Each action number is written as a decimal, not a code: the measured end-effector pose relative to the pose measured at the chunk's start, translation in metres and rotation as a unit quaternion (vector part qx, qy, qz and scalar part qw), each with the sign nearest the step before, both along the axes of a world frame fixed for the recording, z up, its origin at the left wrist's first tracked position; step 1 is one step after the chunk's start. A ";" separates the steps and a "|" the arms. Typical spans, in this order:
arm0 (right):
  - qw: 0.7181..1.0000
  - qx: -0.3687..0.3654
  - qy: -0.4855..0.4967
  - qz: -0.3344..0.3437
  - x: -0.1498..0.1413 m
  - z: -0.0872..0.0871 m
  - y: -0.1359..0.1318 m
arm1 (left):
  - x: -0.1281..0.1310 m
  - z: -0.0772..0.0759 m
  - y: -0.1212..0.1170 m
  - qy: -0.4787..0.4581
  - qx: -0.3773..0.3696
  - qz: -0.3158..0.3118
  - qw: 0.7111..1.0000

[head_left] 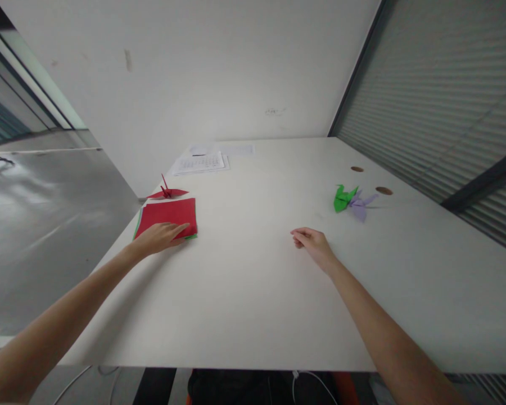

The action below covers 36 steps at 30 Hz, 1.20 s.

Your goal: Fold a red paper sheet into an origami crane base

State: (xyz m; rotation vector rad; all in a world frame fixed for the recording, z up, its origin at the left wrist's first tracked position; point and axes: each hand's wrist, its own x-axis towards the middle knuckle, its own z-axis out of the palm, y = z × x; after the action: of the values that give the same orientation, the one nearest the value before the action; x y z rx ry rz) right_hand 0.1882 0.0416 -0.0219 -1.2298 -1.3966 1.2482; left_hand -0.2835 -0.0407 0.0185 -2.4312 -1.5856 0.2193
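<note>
My left hand point(161, 236) lies with fingers stretched out over the near right part of a stack of square paper point(166, 211). Its top sheet is red, and green edges show underneath. Just behind the stack is a red origami crane point(167, 192). On the right, my right hand point(311, 243) is over the white table, fingers curled together, with nothing visible in them. Beyond that hand, farther right, a green origami crane point(343, 199) and a light purple origami crane point(360, 206) sit side by side, touching or nearly so.
Printed sheets point(202, 162) lie at the back left of the white table point(244, 281). Two round holes point(384, 190) pierce the tabletop near its right edge. A white wall point(219, 67) stands behind, and window blinds point(447, 95) run along the right.
</note>
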 end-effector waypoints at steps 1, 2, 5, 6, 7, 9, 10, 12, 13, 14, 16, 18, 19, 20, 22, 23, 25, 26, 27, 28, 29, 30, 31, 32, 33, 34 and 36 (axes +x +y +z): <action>1.000 0.000 0.002 0.001 0.000 0.000 0.000 | 0.000 -0.001 0.000 0.006 0.003 -0.008 1.000; 1.000 -0.001 0.004 0.003 0.000 0.000 0.000 | 0.000 -0.003 0.000 0.008 0.006 -0.015 1.000; 1.000 0.000 0.006 0.006 0.000 0.001 -0.001 | -0.001 -0.006 0.000 -0.017 0.021 -0.022 0.999; 1.000 0.002 0.004 0.007 0.000 0.002 -0.001 | -0.002 -0.006 0.000 -0.032 0.024 -0.023 0.999; 1.000 0.004 0.002 0.008 0.000 0.002 -0.002 | -0.004 -0.007 0.000 -0.046 0.025 -0.025 0.998; 1.000 0.007 -0.002 0.008 0.000 0.002 -0.002 | -0.007 -0.007 0.001 -0.069 0.025 -0.026 0.997; 1.000 0.008 -0.004 0.008 0.000 0.002 -0.002 | -0.009 -0.007 0.002 -0.077 0.026 -0.021 0.996; 1.000 0.008 -0.007 0.008 0.000 0.001 -0.002 | -0.011 -0.006 0.003 -0.091 0.031 0.004 0.995; 1.000 0.007 -0.008 0.008 0.000 0.001 -0.001 | -0.012 -0.005 0.003 -0.096 0.036 0.022 0.994; 1.000 0.006 -0.009 0.009 0.000 0.001 -0.001 | -0.012 -0.004 0.003 -0.101 0.038 0.040 0.993; 1.000 0.005 -0.012 0.008 0.000 0.000 0.000 | -0.011 -0.003 0.003 -0.104 0.041 0.072 0.991; 1.000 0.004 -0.015 0.007 0.001 0.000 0.000 | -0.008 -0.003 0.001 -0.102 0.049 0.099 0.989; 1.000 0.004 -0.017 0.008 0.001 0.000 0.001 | -0.007 -0.004 0.000 -0.099 0.054 0.108 0.988; 1.000 0.004 -0.017 0.008 0.001 0.000 0.001 | -0.006 -0.005 -0.002 -0.096 0.058 0.109 0.988; 1.000 0.004 -0.013 0.008 0.000 0.000 0.001 | -0.003 -0.006 -0.004 -0.101 0.064 0.101 0.988; 1.000 0.003 -0.011 0.007 0.000 0.000 0.000 | -0.001 -0.006 -0.006 -0.113 0.068 0.097 0.987; 1.000 0.002 -0.008 0.006 0.000 0.000 0.000 | 0.004 -0.003 -0.007 -0.160 0.095 0.101 0.977; 1.000 0.001 -0.007 0.006 0.000 0.000 0.000 | 0.008 0.001 -0.007 -0.195 0.119 0.110 0.967; 1.000 -0.001 -0.007 0.006 -0.001 0.000 0.000 | 0.013 0.006 -0.007 -0.239 0.150 0.118 0.952; 1.000 -0.002 -0.006 0.006 -0.001 0.000 0.000 | 0.019 0.012 -0.006 -0.287 0.179 0.126 0.932; 1.000 -0.003 -0.004 0.006 -0.001 0.000 0.000 | 0.027 0.019 -0.005 -0.343 0.191 0.120 0.912; 1.000 -0.005 -0.001 0.005 -0.001 0.000 0.000 | 0.036 0.027 -0.004 -0.410 0.188 0.099 0.887; 1.000 -0.007 0.003 0.004 0.000 0.001 0.000 | 0.046 0.035 -0.003 -0.484 0.174 0.071 0.855; 1.000 -0.008 0.006 0.004 0.000 0.001 0.000 | 0.058 0.043 -0.001 -0.557 0.160 0.051 0.813; 1.000 -0.009 0.010 0.003 0.000 0.001 0.000 | 0.070 0.051 0.000 -0.622 0.147 0.038 0.769; 1.000 -0.009 0.014 0.003 0.001 0.002 0.000 | 0.083 0.058 0.001 -0.677 0.126 0.034 0.725; 1.000 -0.008 0.023 0.015 0.002 0.003 0.000 | 0.106 0.069 0.004 -0.755 0.065 0.042 0.651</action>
State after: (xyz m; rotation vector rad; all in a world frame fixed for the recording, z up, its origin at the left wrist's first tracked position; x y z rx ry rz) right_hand 0.1898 0.0412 -0.0193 -1.1880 -1.3773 1.3033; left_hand -0.1773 -0.0364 0.0878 -2.1947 -1.8550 -2.3543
